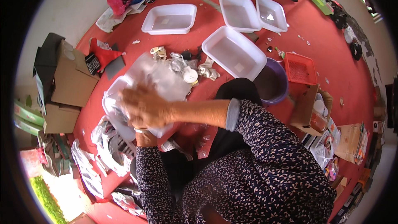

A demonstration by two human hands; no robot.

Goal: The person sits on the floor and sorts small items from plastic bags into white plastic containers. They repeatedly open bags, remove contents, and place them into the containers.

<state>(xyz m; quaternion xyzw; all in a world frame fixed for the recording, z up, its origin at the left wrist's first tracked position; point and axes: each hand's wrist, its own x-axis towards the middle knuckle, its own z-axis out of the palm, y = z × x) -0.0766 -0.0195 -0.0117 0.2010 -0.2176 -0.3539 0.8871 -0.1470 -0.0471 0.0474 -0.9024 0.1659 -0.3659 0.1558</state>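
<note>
My right hand (150, 107) lies across my left hand (136, 121), and the two meet over a white plastic tub (108, 103). Motion smears the fingers, and the right hand hides much of the left. Just beyond them rises a blurred, translucent plastic bag (166, 81), touching or very close to my hands; which hand grips it, if either, I cannot make out. Past the bag lies a pile of small goods on the floor, with a white round piece (190, 75), coiled white cable (177, 61) and small clear packets (208, 69).
White tubs (169, 18) stand on the red floor ahead, one (234, 52) tilted against a purple basin (273, 81). To the right are a red basket (300, 69) and an open carton (311, 114). Cardboard boxes (74, 81) and plastic-wrapped goods (110, 147) flank my left side.
</note>
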